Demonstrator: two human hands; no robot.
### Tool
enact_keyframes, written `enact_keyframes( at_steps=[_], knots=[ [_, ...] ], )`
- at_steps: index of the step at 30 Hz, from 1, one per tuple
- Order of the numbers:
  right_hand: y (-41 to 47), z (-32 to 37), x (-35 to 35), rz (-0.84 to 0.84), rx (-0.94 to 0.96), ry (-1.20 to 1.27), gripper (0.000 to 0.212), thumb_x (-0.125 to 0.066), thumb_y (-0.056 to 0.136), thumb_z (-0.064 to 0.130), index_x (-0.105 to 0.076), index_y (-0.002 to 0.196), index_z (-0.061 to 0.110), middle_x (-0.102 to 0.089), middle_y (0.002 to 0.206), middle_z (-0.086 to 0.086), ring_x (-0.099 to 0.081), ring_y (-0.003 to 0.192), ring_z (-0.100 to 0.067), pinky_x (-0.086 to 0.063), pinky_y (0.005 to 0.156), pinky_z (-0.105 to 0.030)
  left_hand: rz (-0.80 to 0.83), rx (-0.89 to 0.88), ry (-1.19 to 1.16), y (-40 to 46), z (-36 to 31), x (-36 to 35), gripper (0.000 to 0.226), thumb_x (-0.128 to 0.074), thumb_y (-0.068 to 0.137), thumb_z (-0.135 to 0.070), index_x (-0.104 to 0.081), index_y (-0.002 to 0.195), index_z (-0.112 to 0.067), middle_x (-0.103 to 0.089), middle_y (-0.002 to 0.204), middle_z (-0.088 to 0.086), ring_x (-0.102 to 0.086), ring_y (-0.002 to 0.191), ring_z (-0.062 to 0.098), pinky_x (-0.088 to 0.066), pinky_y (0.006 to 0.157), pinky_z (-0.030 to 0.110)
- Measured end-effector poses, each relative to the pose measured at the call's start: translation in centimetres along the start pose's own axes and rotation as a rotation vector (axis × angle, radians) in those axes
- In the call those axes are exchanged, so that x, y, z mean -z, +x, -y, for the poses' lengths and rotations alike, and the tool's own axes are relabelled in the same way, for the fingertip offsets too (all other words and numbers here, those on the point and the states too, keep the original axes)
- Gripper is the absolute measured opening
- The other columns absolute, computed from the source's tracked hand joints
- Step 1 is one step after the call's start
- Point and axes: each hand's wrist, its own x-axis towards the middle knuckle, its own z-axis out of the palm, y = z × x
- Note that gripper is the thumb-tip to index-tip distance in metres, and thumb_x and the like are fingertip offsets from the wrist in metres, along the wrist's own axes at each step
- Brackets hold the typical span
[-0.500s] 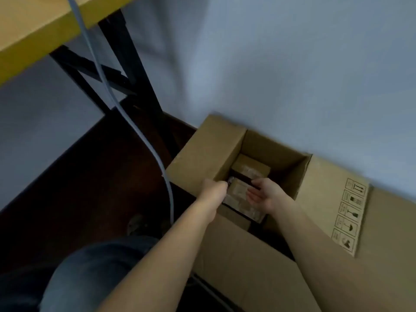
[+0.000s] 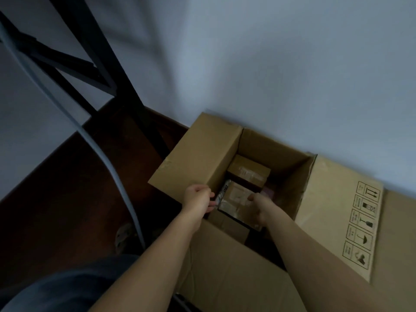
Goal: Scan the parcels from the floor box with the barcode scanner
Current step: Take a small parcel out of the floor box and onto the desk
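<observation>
You are at the pick-up step: your left hand [image 2: 198, 199] and right hand [image 2: 258, 207] grasp opposite ends of a parcel [image 2: 234, 198] between them, inside the box [image 2: 290, 167]. Next, lift it straight out. No scanner is in view.

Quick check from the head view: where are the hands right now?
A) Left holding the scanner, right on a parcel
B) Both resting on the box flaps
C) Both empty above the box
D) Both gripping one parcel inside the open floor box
D: the left hand and right hand grip opposite ends of the same taped parcel inside the open cardboard box; no scanner is in view.
</observation>
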Motion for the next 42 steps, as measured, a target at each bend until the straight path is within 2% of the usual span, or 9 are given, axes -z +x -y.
enact_keyframes(
  at_steps=[4,8,12,14,21,26,29,36,42],
  knots=[
    [2.5,-0.7,-0.2,-0.068,0.004,-0.046,0.045,-0.051,0.096,0.013,-0.042,0.14,0.007,-0.047,0.139,-0.019,-0.048,0.123,-0.035,-0.041,0.084,-0.04,-0.108,-0.036,0.038,1.9,-0.2,0.2,0.012,-0.052,0.097,-0.012,-0.044,0.105,-0.01,-0.069,0.083,0.014,-0.061,0.053,0.02,-0.045,0.04,0.021],
    [5.3,-1.1,-0.8,-0.2,0.02,-0.066,0.068,-0.059,0.088,0.02,-0.029,0.15,0.014,-0.033,0.151,-0.016,-0.043,0.129,-0.037,-0.043,0.103,-0.046,-0.167,-0.024,0.123,3.6,-0.3,-0.4,0.019,-0.052,0.098,-0.018,-0.044,0.109,-0.006,-0.064,0.066,0.012,-0.059,0.04,0.017,-0.034,0.027,0.014],
    [5.3,-0.8,-1.0,-0.277,0.043,-0.08,0.072,-0.055,0.095,0.021,-0.015,0.154,0.019,-0.013,0.16,-0.014,-0.027,0.141,-0.036,-0.03,0.114,-0.046,-0.156,-0.018,0.187,4.1,-0.5,-0.6,0.037,-0.054,0.097,-0.017,-0.042,0.129,-0.002,-0.065,0.071,0.014,-0.061,0.048,0.02,-0.035,0.026,0.014],
    [5.6,-1.1,-0.8,-0.283,0.068,-0.105,0.074,-0.055,0.094,0.019,-0.013,0.155,0.02,-0.011,0.16,-0.014,-0.028,0.14,-0.038,-0.032,0.113,-0.047,-0.141,0.02,0.219,4.4,-0.7,-0.4,0.041,-0.054,0.097,-0.018,-0.042,0.132,0.0,-0.066,0.072,0.014,-0.062,0.049,0.019,-0.037,0.027,0.015],
    [6.0,-2.2,-0.4,-0.26,0.075,-0.17,0.082,-0.064,0.088,0.017,-0.016,0.155,0.023,-0.02,0.155,-0.017,-0.037,0.133,-0.04,-0.043,0.105,-0.044,-0.083,0.129,0.217,5.5,-1.0,-0.1,0.028,-0.053,0.098,-0.018,-0.054,0.118,0.001,-0.068,0.076,0.012,-0.063,0.052,0.018,-0.035,0.029,0.013],
    [9.8,-3.4,-0.3,-0.219,0.083,-0.117,0.072,-0.067,0.079,0.025,-0.035,0.143,0.016,-0.043,0.141,-0.019,-0.05,0.121,-0.038,-0.049,0.099,-0.049,-0.085,0.136,0.218,6.1,-0.6,-0.1,0.03,-0.053,0.098,-0.019,-0.053,0.12,0.001,-0.064,0.067,0.01,-0.062,0.046,0.017,-0.033,0.028,0.012],
    [6.5,-2.7,-0.5,-0.245,0.056,-0.046,0.078,-0.07,0.08,0.025,-0.029,0.147,0.019,-0.04,0.144,-0.018,-0.049,0.122,-0.04,-0.048,0.099,-0.048,-0.091,0.123,0.218,6.1,-0.4,0.0,0.033,-0.053,0.098,-0.02,-0.052,0.122,0.003,-0.065,0.068,0.009,-0.063,0.051,0.018,-0.034,0.03,0.015],
    [5.7,-1.5,-0.2,-0.284,0.09,0.247,0.076,-0.068,0.085,0.04,-0.028,0.145,0.016,-0.049,0.137,-0.017,-0.051,0.122,-0.039,-0.044,0.102,-0.05,-0.115,0.096,0.223,5.7,-0.3,0.0,0.035,-0.054,0.097,-0.02,-0.053,0.124,0.002,-0.066,0.07,0.009,-0.063,0.05,0.016,-0.033,0.027,0.015],
    [10.7,-3.5,-0.1,-0.23,0.03,0.319,0.109,-0.061,0.05,0.081,-0.042,0.141,0.024,-0.053,0.134,-0.015,-0.056,0.114,-0.039,-0.046,0.098,-0.053,-0.11,0.106,0.215,5.5,-0.5,0.0,0.033,-0.054,0.097,-0.02,-0.054,0.122,0.002,-0.066,0.072,0.009,-0.062,0.051,0.015,-0.031,0.026,0.014]
  ],
)
